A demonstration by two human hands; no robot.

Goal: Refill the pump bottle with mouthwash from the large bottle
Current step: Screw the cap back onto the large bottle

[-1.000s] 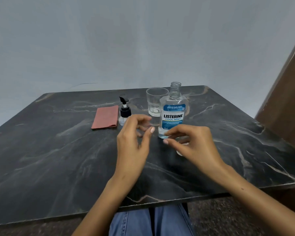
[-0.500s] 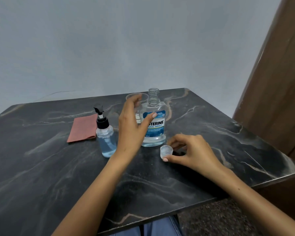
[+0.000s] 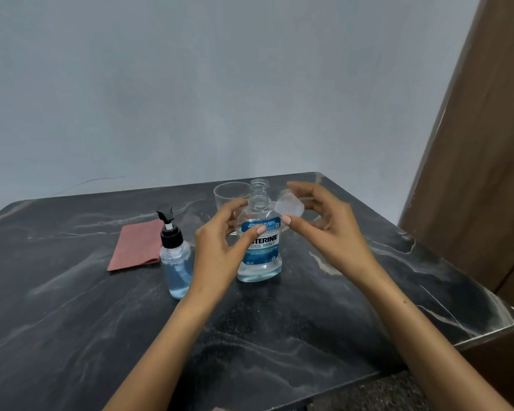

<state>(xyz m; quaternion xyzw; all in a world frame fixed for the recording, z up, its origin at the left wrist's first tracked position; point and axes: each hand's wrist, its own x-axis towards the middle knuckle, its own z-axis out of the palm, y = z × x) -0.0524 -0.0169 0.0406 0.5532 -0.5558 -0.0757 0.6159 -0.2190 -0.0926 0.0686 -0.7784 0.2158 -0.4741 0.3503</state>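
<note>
The large clear mouthwash bottle [image 3: 260,247] with a blue label stands upright and uncapped mid-table, a little pale liquid in its base. My left hand [image 3: 220,247] curls round its left side, thumb on the label. My right hand [image 3: 324,223] pinches the clear cap [image 3: 289,206] in the air just right of the bottle's neck. To the left stands the small pump bottle [image 3: 175,262], black pump head on, filled with bluish liquid.
An empty drinking glass [image 3: 229,194] stands behind the large bottle. A folded reddish cloth [image 3: 137,244] lies left of the pump bottle. The dark marble table [image 3: 368,307] ends close on the right, beside a brown wooden panel [image 3: 472,173].
My right hand picked the cap up off the table and raised it beside the bottle's neck. My left hand closed in on the large bottle's side.
</note>
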